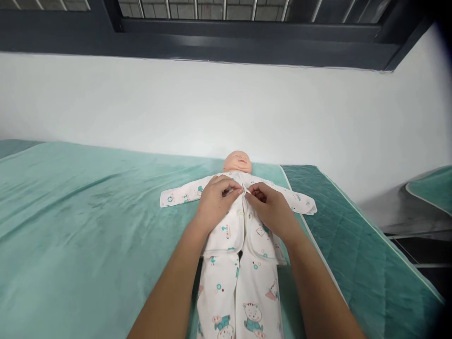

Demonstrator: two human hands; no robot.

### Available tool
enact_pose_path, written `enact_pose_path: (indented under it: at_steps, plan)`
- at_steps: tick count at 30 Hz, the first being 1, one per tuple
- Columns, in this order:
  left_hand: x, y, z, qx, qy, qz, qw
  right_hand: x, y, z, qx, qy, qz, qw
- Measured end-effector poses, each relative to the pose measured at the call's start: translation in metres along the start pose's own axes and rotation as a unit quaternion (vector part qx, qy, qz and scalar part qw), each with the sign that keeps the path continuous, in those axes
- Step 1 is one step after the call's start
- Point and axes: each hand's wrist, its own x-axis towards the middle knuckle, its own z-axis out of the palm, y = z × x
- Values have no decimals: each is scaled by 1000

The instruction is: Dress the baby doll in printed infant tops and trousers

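Observation:
A baby doll lies face up, wearing a white printed jacket and matching white printed trousers. The jacket's sleeves stretch out to both sides. My left hand pinches the jacket's front edge near the upper chest. Opposite it, my right hand has its fingertips closed on the other front edge. The fingertips of both hands nearly meet at the centre line. Below them the two front panels hang apart toward the hem, and a pale button shows on the left panel.
A light green sheet spreads beneath the doll, with a darker green quilted mat to the right. Behind stands a white wall under a dark window frame. Dark floor tiles show at the far right.

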Motion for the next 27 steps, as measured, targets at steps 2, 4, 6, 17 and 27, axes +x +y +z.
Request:
enact_pose_path:
  at_steps: [2, 4, 6, 17, 27]
  plan:
    - [0, 3, 1, -23, -8, -16, 1000, 0, 0, 2, 44, 20, 25, 999]
    - [-1, 5, 2, -48, -9, -37, 998, -2, -1, 5, 76, 54, 28, 995]
    - [-2, 7, 4, -64, -6, -49, 997, -4, -2, 8, 100, 79, 15, 992]
    - [-4, 2, -1, -137, -40, -84, 986, -7, 3, 11, 170, 74, 8, 983]
    - [-4, 1, 0, -165, -48, -76, 982, -6, 3, 9, 122, 15, 8, 992]
